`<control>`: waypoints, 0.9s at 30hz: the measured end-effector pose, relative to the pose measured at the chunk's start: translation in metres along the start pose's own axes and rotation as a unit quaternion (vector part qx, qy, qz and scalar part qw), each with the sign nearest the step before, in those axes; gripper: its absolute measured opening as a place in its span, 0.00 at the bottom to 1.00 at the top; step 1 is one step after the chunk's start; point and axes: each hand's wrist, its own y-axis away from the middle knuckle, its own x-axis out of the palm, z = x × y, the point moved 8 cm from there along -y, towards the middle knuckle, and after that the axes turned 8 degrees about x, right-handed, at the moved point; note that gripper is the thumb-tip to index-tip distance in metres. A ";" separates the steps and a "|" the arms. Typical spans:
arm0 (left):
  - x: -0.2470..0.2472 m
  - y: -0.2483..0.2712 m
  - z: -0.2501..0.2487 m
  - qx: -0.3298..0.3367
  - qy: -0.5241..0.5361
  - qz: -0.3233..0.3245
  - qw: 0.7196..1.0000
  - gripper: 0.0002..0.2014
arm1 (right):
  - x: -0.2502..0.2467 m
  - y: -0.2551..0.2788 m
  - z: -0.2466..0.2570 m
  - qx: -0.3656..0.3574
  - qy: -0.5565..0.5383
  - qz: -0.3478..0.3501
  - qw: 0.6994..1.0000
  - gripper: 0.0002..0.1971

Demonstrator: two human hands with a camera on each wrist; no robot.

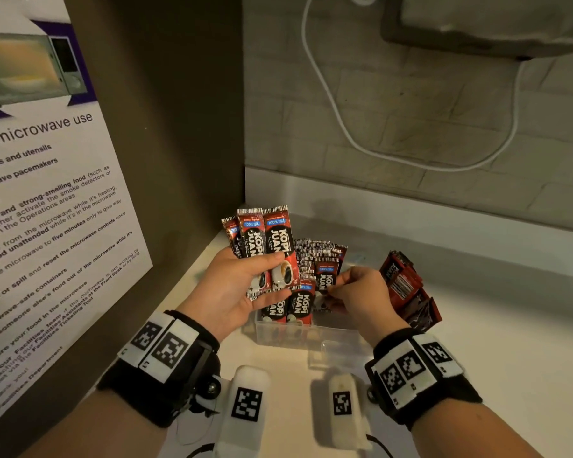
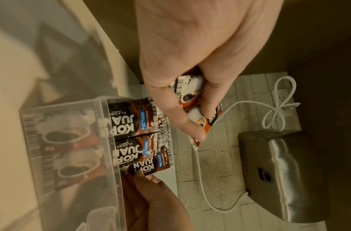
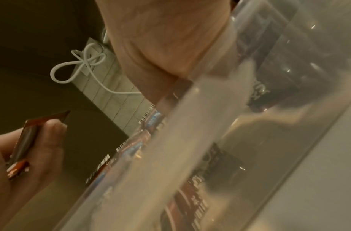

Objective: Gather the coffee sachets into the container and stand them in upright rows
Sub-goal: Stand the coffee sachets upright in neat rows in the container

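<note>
Head view shows the task about in its middle, as I judge it. The clear plastic rectangular container (image 1: 306, 335) stands on the pale countertop (image 1: 497, 325), and many red-and-black coffee sachets with white cup pictures (image 1: 303, 305) are already inside it, standing upright in rows, front rows near the person and more rows behind. The right part of the container looks not yet full, though the hand hides some of it.

The left hand (image 1: 232, 289) holds above the container a fan of three sachets (image 1: 265, 249), upright, with the thumb pressed across their fronts and the fingers curled behind them. The right hand (image 1: 361, 292) reaches into the container and pinches one upright sachet (image 1: 325, 279) between thumb and fingertips, probably to set it straight in its row.

What is left: the three sachets in the left hand, and a loose pile of red sachets (image 1: 407, 289) lying in disorder on the countertop just beside the container, at its right. These must go in and be stood upright.

The sachets are thin, flat, glossy packets with crimped ends printed with stripes. They seem light and slippery, so I think they fall over easily until a row is tight.

Left wrist view shows, through the clear wall (image 2: 71, 140), two front sachets standing side by side.
</note>
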 end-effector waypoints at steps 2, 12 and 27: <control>0.000 0.000 0.001 -0.001 -0.001 -0.002 1.000 0.13 | 0.000 -0.003 -0.002 0.003 0.004 -0.004 1.000 0.13; -0.004 -0.001 -0.002 0.009 -0.005 -0.016 1.000 0.13 | -0.011 0.018 0.014 -0.048 0.045 -0.048 0.997 0.14; 0.026 0.007 0.005 0.032 -0.066 0.053 0.996 0.12 | -0.001 0.094 0.082 -0.184 -0.105 0.130 0.969 0.05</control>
